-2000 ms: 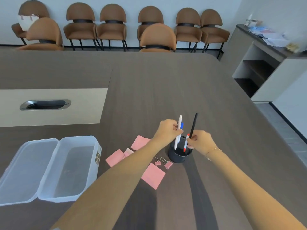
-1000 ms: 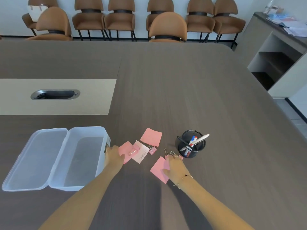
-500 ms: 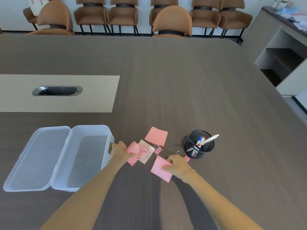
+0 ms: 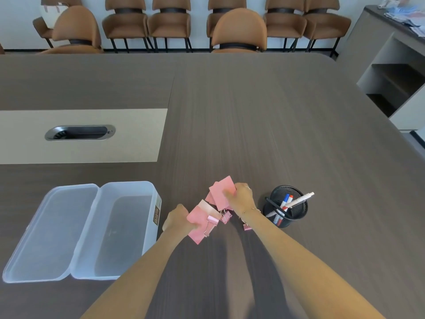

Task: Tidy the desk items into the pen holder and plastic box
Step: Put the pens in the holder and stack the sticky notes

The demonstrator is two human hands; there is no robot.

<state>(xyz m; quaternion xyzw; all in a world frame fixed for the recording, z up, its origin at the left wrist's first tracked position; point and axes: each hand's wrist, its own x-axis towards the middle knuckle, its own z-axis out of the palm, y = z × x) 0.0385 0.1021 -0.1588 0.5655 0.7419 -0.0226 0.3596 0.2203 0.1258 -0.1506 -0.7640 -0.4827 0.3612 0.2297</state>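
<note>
Head camera: pink sticky notes (image 4: 222,196) are being gathered at the near edge of a dark wood-grain conference table (image 4: 264,125), with the right hand (image 4: 241,197) curling its fingers closed around a small fan of them, lifted and tilted toward the far side. The left hand (image 4: 178,218) is gripping a second pink pad (image 4: 199,223) with a pink binder clip (image 4: 212,221) showing at its edge; whether the clip is fastened on or merely lying against it cannot be told. More binder clips (image 4: 226,216) are lying on the table between the two wrists, one (image 4: 246,226) partly hidden under the right forearm. The open translucent plastic box (image 4: 128,226) is sitting just to the left of the left hand, its long axis running away from the viewer and its hinged lid (image 4: 50,231) lying flat further left. The left hand is clearly the nearer one to it, so its load probably goes in first. The black mesh pen holder (image 4: 286,209), already holding pens (image 4: 299,200), is standing just right of the right wrist.
</note>
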